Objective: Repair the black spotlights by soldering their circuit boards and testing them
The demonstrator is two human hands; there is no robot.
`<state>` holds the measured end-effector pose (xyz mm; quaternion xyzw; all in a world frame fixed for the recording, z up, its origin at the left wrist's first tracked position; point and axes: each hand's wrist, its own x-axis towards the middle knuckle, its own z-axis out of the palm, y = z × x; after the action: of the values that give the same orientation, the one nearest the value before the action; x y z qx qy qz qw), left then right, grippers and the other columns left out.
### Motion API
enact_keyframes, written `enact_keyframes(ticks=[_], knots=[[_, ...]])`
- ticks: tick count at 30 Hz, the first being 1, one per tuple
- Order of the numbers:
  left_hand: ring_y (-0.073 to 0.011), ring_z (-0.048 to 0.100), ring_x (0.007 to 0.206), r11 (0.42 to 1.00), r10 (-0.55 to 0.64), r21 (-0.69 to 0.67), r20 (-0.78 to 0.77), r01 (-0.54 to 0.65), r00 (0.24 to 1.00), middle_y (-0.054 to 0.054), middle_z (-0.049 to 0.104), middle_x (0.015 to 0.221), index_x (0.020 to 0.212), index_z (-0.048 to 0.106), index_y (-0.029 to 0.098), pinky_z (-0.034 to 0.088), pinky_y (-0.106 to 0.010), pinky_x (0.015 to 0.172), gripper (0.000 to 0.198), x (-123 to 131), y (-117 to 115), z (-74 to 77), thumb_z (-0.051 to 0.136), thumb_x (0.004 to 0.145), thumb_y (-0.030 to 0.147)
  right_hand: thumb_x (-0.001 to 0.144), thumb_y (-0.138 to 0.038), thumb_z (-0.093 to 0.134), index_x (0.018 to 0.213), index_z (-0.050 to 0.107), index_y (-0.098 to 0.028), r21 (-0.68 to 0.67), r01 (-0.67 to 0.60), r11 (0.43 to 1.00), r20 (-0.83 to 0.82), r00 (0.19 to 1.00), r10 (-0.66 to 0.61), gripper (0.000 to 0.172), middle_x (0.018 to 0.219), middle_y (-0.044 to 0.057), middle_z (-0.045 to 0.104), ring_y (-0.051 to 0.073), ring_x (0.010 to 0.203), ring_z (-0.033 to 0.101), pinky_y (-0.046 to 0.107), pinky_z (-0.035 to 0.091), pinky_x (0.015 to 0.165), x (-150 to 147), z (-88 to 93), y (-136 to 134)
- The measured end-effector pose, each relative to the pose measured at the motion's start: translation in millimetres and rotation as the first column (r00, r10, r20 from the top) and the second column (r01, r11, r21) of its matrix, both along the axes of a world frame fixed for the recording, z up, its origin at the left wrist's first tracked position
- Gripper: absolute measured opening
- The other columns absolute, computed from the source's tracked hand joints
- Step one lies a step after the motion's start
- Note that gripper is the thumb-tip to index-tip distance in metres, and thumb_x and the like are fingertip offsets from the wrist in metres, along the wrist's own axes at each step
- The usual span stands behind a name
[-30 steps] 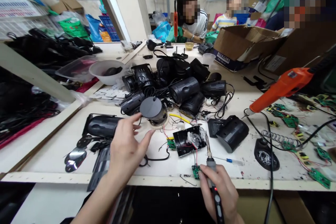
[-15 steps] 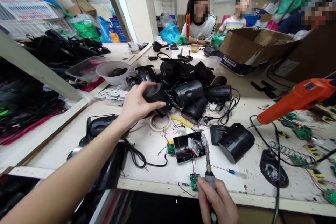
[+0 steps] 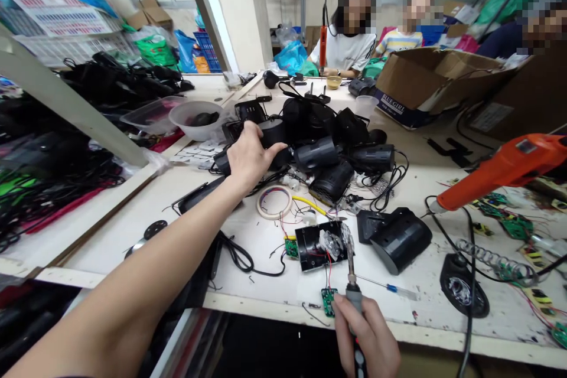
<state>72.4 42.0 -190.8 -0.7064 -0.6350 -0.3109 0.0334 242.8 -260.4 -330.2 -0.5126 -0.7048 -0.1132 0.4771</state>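
Note:
My left hand reaches into a pile of black lamp-like housings, thumb and fingers on either side of a black cylindrical housing; part of the grip is hidden. Low in the view, my right hand is closed around a soldering iron pointing away from me. Its tip overlaps the right end of an open black casing with a shiny, lumpy mass inside. Red and black wires run from the casing to a small green circuit board beside my right fingers. Another green board lies left of the casing.
A tape roll and a screwdriver lie near the casing. On the right are a black housing, an orange power screwdriver and loose boards. A cardboard box stands behind; people sit across the table.
My left hand has moved away from me and slightly right with the black housing, into the pile. My right hand and the soldering iron have hardly moved. The view has shifted slightly.

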Motion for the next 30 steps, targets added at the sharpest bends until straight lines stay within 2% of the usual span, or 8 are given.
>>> enact_keyframes(ticks=[2,4,9,13,19,25,28,30], knots=[[-0.0278,0.066,0.081,0.995,-0.008,-0.101,-0.065,0.001,0.998,-0.007,0.067,0.078,0.093,0.058,0.019,0.046,-0.034,0.071,0.046,-3,-8,-7.1,0.049,0.088,0.065,0.076,-0.005,0.076,0.108,0.074,-0.013,0.025,0.025,0.999,0.188,0.982,-0.029,0.033,0.096,0.011,0.074,0.023,0.081,0.072,0.025,0.063,0.063,5,1.1,1],[-0.0278,0.066,0.078,0.983,-0.083,-0.173,-0.155,0.056,0.984,-0.009,0.069,0.077,0.083,0.06,0.019,0.045,-0.034,0.069,0.046,-9,-16,-13.4,0.041,0.094,0.059,0.076,-0.006,0.076,0.103,0.075,-0.013,0.038,0.043,0.998,0.263,0.963,-0.051,0.028,0.091,0.011,0.073,0.022,0.08,0.072,0.024,0.062,0.063,5,3.0,3],[-0.0281,0.067,0.084,0.93,-0.305,-0.293,-0.279,0.221,0.911,-0.012,0.072,0.089,0.087,0.065,0.017,0.049,-0.034,0.072,0.015,-21,-31,-27.8,0.055,0.085,0.028,0.087,-0.007,0.062,0.107,0.071,-0.013,0.026,0.104,0.994,0.085,0.991,-0.106,0.023,0.082,0.009,0.067,0.016,0.067,0.066,0.023,0.055,0.057,-10,8.4,8],[-0.03,0.064,0.092,0.891,-0.417,-0.334,-0.33,0.309,0.847,-0.016,0.071,0.094,0.088,0.064,0.013,0.05,-0.038,0.083,0.014,-23,-31,-36.1,0.054,0.081,0.017,0.09,-0.005,0.055,0.11,0.069,-0.013,-0.027,0.106,0.994,0.006,0.994,-0.106,0.026,0.083,0.008,0.063,0.014,0.066,0.064,0.022,0.052,0.057,-17,10.8,9],[-0.0285,0.059,0.087,0.834,-0.542,-0.323,-0.325,0.448,0.775,-0.014,0.066,0.087,0.079,0.061,0.017,0.049,-0.041,0.082,0.024,-38,-35,-18.6,0.04,0.088,0.02,0.087,-0.001,0.058,0.114,0.066,-0.013,-0.061,0.088,0.994,-0.022,0.996,-0.09,0.031,0.084,0.009,0.062,0.015,0.068,0.063,0.023,0.054,0.058,-15,11.3,7],[-0.0249,0.052,0.075,0.721,-0.693,-0.344,-0.344,0.602,0.634,-0.009,0.058,0.078,0.073,0.055,0.021,0.045,-0.037,0.07,0.026,-84,-74,-4.2,0.036,0.089,0.015,0.087,-0.001,0.056,0.113,0.066,-0.012,-0.052,0.083,0.995,-0.025,0.996,-0.085,0.03,0.082,0.007,0.06,0.014,0.067,0.061,0.022,0.054,0.058,-16,16.1,9],[-0.0263,0.051,0.069,0.773,-0.634,-0.353,-0.459,0.527,0.623,-0.009,0.057,0.074,0.067,0.055,0.022,0.044,-0.039,0.064,0.027,-98,-102,-2.6,0.038,0.084,0.011,0.086,0.0,0.056,0.113,0.065,-0.012,-0.065,0.082,0.995,-0.033,0.996,-0.084,0.031,0.079,0.006,0.058,0.013,0.065,0.06,0.022,0.053,0.057,-16,17.7,10],[-0.0265,0.051,0.068,0.82,-0.57,-0.306,-0.508,0.483,0.646,-0.01,0.059,0.077,0.069,0.056,0.022,0.045,-0.04,0.062,0.025,-91,-121,2.2,0.04,0.084,0.012,0.086,0.001,0.057,0.114,0.065,-0.011,-0.067,0.077,0.995,-0.045,0.996,-0.08,0.032,0.08,0.006,0.058,0.014,0.066,0.06,0.023,0.054,0.058,-17,17.4,10]])
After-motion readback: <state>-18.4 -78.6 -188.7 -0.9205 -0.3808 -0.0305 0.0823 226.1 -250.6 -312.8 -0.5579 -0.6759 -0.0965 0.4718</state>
